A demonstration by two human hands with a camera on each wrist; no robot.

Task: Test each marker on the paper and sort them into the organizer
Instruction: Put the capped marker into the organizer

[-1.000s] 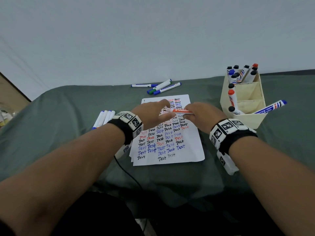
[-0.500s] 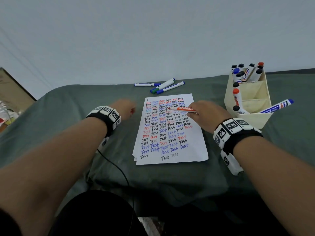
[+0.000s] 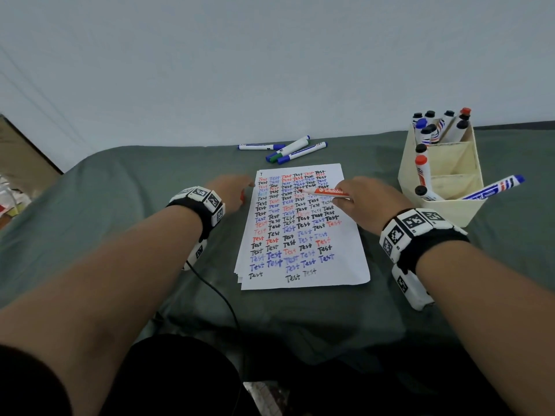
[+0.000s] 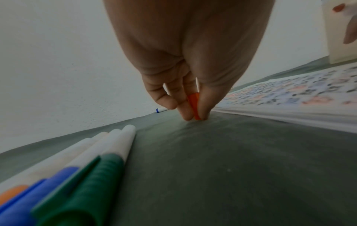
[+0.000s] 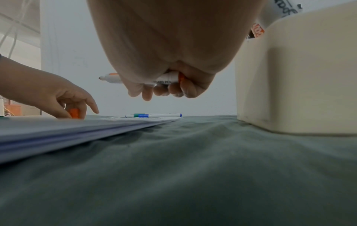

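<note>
My right hand [image 3: 365, 199] grips an uncapped orange whiteboard marker [image 3: 326, 191], its tip pointing left over the upper part of the paper [image 3: 303, 277]. The right wrist view shows the same marker [image 5: 115, 78] held level above the sheet. My left hand [image 3: 232, 190] sits just left of the paper and pinches the orange cap [image 4: 194, 105] upright against the cloth; the cap [image 5: 74, 113] also shows in the right wrist view. The cream organizer [image 3: 450, 208] stands to the right with several markers in it.
Three capped markers [image 3: 288, 150] lie beyond the paper near the wall. Several more markers [image 4: 81, 168] lie under my left wrist. A blue-striped marker [image 3: 492, 190] leans out of the organizer's front. A black cable [image 3: 222, 298] runs over the green cloth toward me.
The cap came off the orange marker. My left hand carried it leftward off the paper and down to the cloth. My right hand has kept the marker over the sheet.
</note>
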